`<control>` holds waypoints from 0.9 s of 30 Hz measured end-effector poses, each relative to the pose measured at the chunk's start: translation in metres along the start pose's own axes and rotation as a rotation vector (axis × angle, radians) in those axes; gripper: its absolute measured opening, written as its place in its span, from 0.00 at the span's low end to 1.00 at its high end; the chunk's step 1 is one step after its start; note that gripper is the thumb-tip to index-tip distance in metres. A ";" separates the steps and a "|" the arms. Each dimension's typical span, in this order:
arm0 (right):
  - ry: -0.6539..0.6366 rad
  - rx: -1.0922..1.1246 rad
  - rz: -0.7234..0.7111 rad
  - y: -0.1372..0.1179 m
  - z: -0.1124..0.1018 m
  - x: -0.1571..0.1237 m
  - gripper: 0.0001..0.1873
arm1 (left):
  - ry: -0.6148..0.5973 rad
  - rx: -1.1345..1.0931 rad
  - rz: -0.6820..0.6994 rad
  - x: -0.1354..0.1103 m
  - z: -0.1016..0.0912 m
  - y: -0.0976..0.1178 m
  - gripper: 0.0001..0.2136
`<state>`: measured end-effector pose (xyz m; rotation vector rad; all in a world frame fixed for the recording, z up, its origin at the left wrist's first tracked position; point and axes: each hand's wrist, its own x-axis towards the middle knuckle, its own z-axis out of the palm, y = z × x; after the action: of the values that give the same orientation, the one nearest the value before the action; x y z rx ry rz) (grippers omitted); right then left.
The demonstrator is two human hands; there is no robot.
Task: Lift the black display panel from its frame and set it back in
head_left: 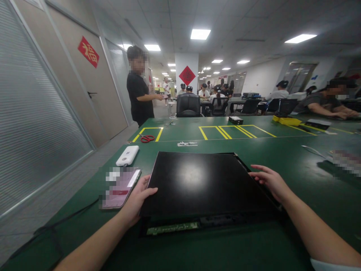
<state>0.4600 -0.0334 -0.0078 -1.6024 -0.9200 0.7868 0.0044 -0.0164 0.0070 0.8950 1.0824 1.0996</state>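
Note:
A flat black screen panel (197, 184) lies on the green table (299, 180) in front of me, glossy face up. A green circuit strip (172, 228) shows along its near edge. My left hand (137, 199) grips the panel's left edge, thumb on top and fingers curled under. At the panel's right edge my right hand (267, 180) rests with fingers curved over the rim, holding it.
A phone (120, 188) and a white power bank (128, 155) lie left of the panel, with a black cable (67, 218) trailing off. Red scissors (147, 138) and small white parts (186, 143) lie farther back. A person in black (139, 88) stands beyond; another person (324, 101) sits at right.

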 end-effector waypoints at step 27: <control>0.049 0.087 0.065 -0.002 0.002 -0.001 0.19 | -0.048 0.049 0.047 -0.004 0.008 0.000 0.29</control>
<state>0.4575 -0.0327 -0.0067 -1.5750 -0.7914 0.8187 0.0114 -0.0208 0.0099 0.9856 1.0569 1.0888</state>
